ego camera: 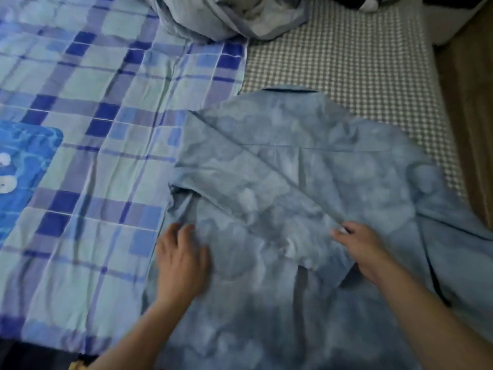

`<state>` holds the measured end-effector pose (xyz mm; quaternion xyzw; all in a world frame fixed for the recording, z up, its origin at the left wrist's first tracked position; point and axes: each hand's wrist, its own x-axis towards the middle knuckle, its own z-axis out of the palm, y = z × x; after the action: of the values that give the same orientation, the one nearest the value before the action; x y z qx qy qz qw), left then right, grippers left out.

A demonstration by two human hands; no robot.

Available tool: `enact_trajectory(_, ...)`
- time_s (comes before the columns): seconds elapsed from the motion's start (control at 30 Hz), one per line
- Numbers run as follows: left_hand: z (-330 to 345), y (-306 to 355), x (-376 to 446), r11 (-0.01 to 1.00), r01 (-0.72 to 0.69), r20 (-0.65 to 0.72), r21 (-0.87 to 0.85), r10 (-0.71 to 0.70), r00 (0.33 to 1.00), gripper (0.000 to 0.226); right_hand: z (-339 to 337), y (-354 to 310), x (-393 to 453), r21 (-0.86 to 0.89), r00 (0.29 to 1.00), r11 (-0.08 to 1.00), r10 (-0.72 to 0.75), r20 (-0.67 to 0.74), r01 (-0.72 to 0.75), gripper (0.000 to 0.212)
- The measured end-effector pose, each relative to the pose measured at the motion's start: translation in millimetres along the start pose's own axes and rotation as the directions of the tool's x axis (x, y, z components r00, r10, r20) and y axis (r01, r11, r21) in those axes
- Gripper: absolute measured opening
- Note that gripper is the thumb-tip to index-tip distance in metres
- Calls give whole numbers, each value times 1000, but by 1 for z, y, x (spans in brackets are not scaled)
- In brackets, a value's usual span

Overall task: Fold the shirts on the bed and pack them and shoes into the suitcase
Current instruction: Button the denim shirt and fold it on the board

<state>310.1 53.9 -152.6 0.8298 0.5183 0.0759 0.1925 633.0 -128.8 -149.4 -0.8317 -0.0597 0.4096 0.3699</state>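
While the pale blue shirt (306, 209) lies back-up on the near right of the bed, the left hand (181, 260) presses flat on it and the right hand (365, 249) pinches its folded-over sleeve; left lies a checked blanket (93, 129).

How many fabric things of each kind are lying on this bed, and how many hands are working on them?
Light blue shirt: 1
Blue plaid sheet: 1
Small-check sheet: 1
Bunched bedding at the top: 1
Bright blue patterned item at the left edge: 1
Hands: 2, left hand, right hand
Total: 7
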Motion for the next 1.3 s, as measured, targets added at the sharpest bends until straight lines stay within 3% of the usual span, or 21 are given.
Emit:
enact_trajectory(0.07,1,-16,28,978,206,-23,37,-205,978,69,-7,6,0,-22,998,999,-44,-53,43,8)
enact_trajectory(0.13,0,-21,59,957,285,-9,55,-285,958,71,-19,4,-3,57,997,996,-69,-21,70,7)
enact_trajectory(0.2,-6,-23,91,948,317,-4,22,-317,948,60,-28,-4,-3,172,997,983,-69,34,63,10)
enact_trajectory(0.27,-12,-29,119,938,343,52,55,-345,937,35,-33,-6,3,208,996,978,-39,78,22,13)
enact_trajectory(0.37,-20,-37,138,922,321,92,217,-347,933,23,-28,-2,11,18,997,1000,11,79,-13,9)
enact_trajectory(0.5,-39,-47,143,898,399,-53,183,-397,916,25,-11,-8,8,-220,996,976,15,89,5,14)
enact_trajectory(0.6,-50,-75,153,860,454,193,234,-499,845,27,14,-16,3,-452,988,892,52,148,20,22)
enact_trajectory(0.63,-55,-81,158,847,485,257,218,-529,809,30,21,-20,2,-568,987,823,73,146,24,22)
enact_trajectory(0.67,-59,-85,166,857,487,264,167,-515,816,39,26,-28,-1,-691,988,722,72,136,42,17)
enact_trajectory(0.7,-64,-82,175,898,426,222,106,-439,871,51,32,-36,-1,-780,994,623,35,104,60,19)
enact_trajectory(0.77,-68,-64,195,995,93,47,45,-95,994,61,46,-50,0,-824,982,548,-185,45,141,53)
enact_trajectory(0.83,-55,-37,220,963,-241,16,122,241,970,61,70,-62,0,-765,898,569,-439,26,300,60)
enact_trajectory(0.87,-43,-25,234,940,-308,92,146,297,950,61,84,-63,0,-769,863,531,-502,54,357,62)
enact_trajectory(0.93,-10,-11,259,930,-308,247,200,257,934,66,107,-46,2,-816,860,430,-488,149,385,70)
enact_trajectory(1.07,41,-33,287,952,-231,307,201,163,938,68,122,8,-8,-891,864,284,-463,197,355,74)
enact_trajectory(1.17,53,-42,291,956,-237,331,170,171,928,66,119,17,-16,-896,839,293,-525,142,335,73)
enact_trajectory(1.23,47,-34,291,942,-228,356,246,131,925,67,110,11,-18,-908,846,314,-527,78,279,68)
enact_trajectory(1.3,34,-13,282,941,-164,312,295,68,948,67,97,7,-22,-899,877,392,-480,-20,194,56)
